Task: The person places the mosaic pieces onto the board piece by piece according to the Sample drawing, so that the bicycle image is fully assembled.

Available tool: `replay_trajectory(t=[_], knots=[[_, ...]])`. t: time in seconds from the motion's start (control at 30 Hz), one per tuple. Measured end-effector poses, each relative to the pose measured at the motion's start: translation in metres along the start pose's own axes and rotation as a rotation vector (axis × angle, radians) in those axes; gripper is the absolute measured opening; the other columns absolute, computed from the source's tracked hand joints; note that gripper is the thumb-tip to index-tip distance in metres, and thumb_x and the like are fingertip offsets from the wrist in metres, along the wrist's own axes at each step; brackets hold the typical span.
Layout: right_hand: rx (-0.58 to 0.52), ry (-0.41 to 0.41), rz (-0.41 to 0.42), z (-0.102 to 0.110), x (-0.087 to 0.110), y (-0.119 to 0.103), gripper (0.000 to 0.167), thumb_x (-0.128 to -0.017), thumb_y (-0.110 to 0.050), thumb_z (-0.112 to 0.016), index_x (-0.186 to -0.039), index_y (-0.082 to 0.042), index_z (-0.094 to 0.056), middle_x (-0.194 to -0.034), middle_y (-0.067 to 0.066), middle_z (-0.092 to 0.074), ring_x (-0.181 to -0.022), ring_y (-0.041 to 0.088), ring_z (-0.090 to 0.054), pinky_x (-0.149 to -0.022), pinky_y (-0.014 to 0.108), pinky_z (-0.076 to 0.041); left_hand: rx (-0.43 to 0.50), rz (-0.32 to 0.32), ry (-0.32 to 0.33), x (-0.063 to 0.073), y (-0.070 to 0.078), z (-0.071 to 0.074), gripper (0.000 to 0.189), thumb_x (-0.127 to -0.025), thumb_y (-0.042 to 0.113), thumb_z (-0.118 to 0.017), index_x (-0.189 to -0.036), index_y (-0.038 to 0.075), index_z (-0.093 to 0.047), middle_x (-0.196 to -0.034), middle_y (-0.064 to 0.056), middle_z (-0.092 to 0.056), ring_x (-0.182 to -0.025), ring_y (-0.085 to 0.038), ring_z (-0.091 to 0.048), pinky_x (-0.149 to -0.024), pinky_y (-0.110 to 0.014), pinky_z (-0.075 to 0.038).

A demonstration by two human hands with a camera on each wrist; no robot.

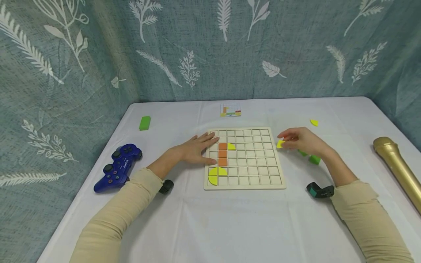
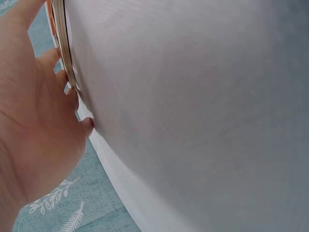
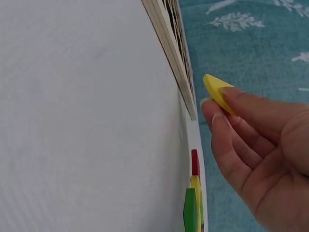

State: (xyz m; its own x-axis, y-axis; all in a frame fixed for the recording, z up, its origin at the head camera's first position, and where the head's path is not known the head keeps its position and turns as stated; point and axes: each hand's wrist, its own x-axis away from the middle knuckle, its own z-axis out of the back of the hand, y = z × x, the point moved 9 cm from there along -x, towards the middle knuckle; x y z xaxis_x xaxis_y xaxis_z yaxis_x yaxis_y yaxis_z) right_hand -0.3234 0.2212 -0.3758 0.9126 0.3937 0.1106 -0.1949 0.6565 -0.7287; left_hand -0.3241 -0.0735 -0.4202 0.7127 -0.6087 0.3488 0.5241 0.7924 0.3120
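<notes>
A square wooden grid board [image 1: 250, 157] lies on the white table. Three orange squares [image 1: 223, 154] stand in a column on it, with a yellow quarter-round piece [image 1: 231, 146] beside the top one. Several yellow quarter-rounds [image 1: 213, 180] sit at its lower left. My left hand [image 1: 197, 148] rests with spread fingers on the board's left edge; the left wrist view shows the fingers [image 2: 52, 57] touching that edge. Just off the board's right side, my right hand [image 1: 302, 140] pinches a yellow piece [image 3: 219, 92] between thumb and fingers, raised above the table.
Green blocks [image 1: 314, 159] lie under the right hand, partly hidden. Farther back are a yellow piece [image 1: 314, 122], a pattern card [image 1: 230, 109] and a green block [image 1: 144, 123]. A blue game controller [image 1: 120, 166] lies left, a gold microphone-like object [image 1: 396, 168] right.
</notes>
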Motion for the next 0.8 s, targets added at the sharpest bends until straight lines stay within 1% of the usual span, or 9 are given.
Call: replay_trajectory(t=[0.13, 0.23, 0.4, 0.53, 0.63, 0.8], knots=[[-0.07, -0.008, -0.01, -0.004, 0.0, -0.004, 0.031, -0.092, -0.01, -0.065, -0.12, 0.004, -0.062, -0.099, 0.012, -0.064, -0.082, 0.024, -0.065, -0.072, 0.033, -0.055, -0.006, 0.003, -0.002, 0.0, 0.0, 0.0, 0.092, -0.087, 0.065, -0.051, -0.155, 0.023, -0.006, -0.159, 0.002, 0.005, -0.143, -0.017, 0.008, -0.114, -0.045, 0.003], [-0.139, -0.032, -0.015, -0.009, 0.001, -0.008, 0.033, -0.091, -0.01, -0.066, -0.121, 0.004, -0.062, -0.102, 0.014, -0.063, -0.087, 0.025, -0.065, -0.074, 0.033, -0.055, -0.008, 0.002, -0.001, 0.0, 0.0, 0.0, 0.092, -0.088, 0.065, -0.051, -0.155, 0.023, -0.006, -0.159, 0.002, 0.005, -0.143, -0.017, 0.008, -0.114, -0.045, 0.003], [-0.251, -0.09, -0.038, -0.021, 0.0, -0.012, 0.036, -0.089, -0.011, -0.069, -0.121, 0.004, -0.061, -0.105, 0.015, -0.061, -0.093, 0.023, -0.064, -0.081, 0.034, -0.054, -0.007, 0.002, -0.003, 0.001, 0.001, 0.0, 0.091, -0.088, 0.065, -0.051, -0.155, 0.023, -0.006, -0.159, 0.002, 0.005, -0.143, -0.017, 0.009, -0.114, -0.045, 0.003], [-0.27, -0.114, -0.039, -0.029, -0.002, -0.018, 0.035, -0.09, -0.012, -0.068, -0.121, 0.004, -0.062, -0.107, 0.014, -0.063, -0.091, 0.024, -0.065, -0.079, 0.035, -0.054, -0.006, 0.004, -0.001, 0.001, 0.002, 0.001, 0.091, -0.088, 0.064, -0.051, -0.155, 0.023, -0.006, -0.159, 0.002, 0.005, -0.143, -0.017, 0.008, -0.114, -0.044, 0.003], [-0.254, -0.124, -0.035, -0.033, -0.002, -0.024, 0.034, -0.09, -0.013, -0.067, -0.12, 0.002, -0.063, -0.109, 0.013, -0.065, -0.089, 0.025, -0.066, -0.078, 0.035, -0.054, -0.006, 0.006, 0.001, 0.001, 0.002, 0.001, 0.091, -0.088, 0.064, -0.052, -0.155, 0.022, -0.007, -0.159, 0.001, 0.004, -0.143, -0.018, 0.008, -0.114, -0.045, 0.003], [-0.266, -0.174, -0.025, -0.045, -0.002, -0.032, 0.036, -0.09, -0.015, -0.068, -0.121, 0.001, -0.063, -0.111, 0.01, -0.066, -0.092, 0.023, -0.066, -0.081, 0.033, -0.053, -0.01, 0.012, 0.004, 0.001, 0.001, 0.001, 0.092, -0.087, 0.065, -0.052, -0.155, 0.022, -0.007, -0.159, 0.001, 0.004, -0.143, -0.018, 0.008, -0.114, -0.045, 0.002]])
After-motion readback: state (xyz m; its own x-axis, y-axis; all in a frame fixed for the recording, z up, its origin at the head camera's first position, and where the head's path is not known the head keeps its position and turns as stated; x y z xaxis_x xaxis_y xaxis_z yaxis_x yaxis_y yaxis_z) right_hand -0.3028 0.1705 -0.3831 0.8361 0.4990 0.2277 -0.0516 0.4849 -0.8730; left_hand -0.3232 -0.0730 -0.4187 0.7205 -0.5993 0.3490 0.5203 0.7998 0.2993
